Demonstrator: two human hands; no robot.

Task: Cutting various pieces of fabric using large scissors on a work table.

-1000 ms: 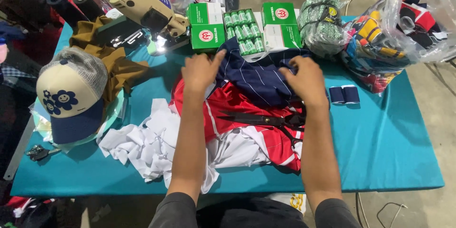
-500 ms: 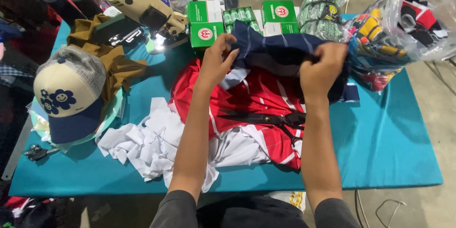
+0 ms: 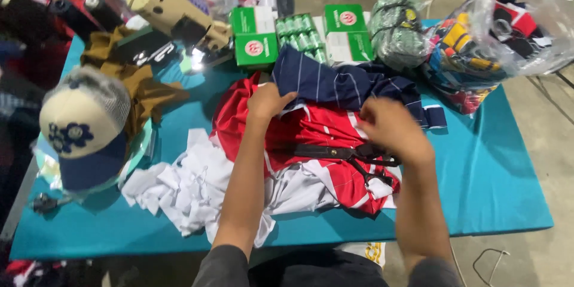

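1. My left hand (image 3: pixel 270 100) is closed on the near edge of the navy striped cloth (image 3: pixel 341 86), fingers pinched together on the fabric.
2. My right hand (image 3: pixel 391 128) is blurred over the red garment (image 3: pixel 317 128); I cannot tell whether its fingers are together or apart, or whether they grip anything.
3. The navy striped cloth lies spread across the far part of the red garment, running from my left hand out to the right.
4. Black scissors (image 3: pixel 347 154) rest on the red garment, just near of my right hand, their handles to the right.
5. White cloth pieces (image 3: pixel 185 188) are heaped to the left of the red garment and touch it.
6. All of this lies on a teal table (image 3: pixel 496 185).
7. On the far side stand green boxes (image 3: pixel 256 36) with spools of green thread (image 3: pixel 302 30) between them.
8. A clear bag of coloured pieces (image 3: pixel 490 36) sits at the far right.
9. At the left are a cream and navy cap (image 3: pixel 81 131) and a brown cloth (image 3: pixel 140 86), with a beige machine (image 3: pixel 170 9) beyond them.
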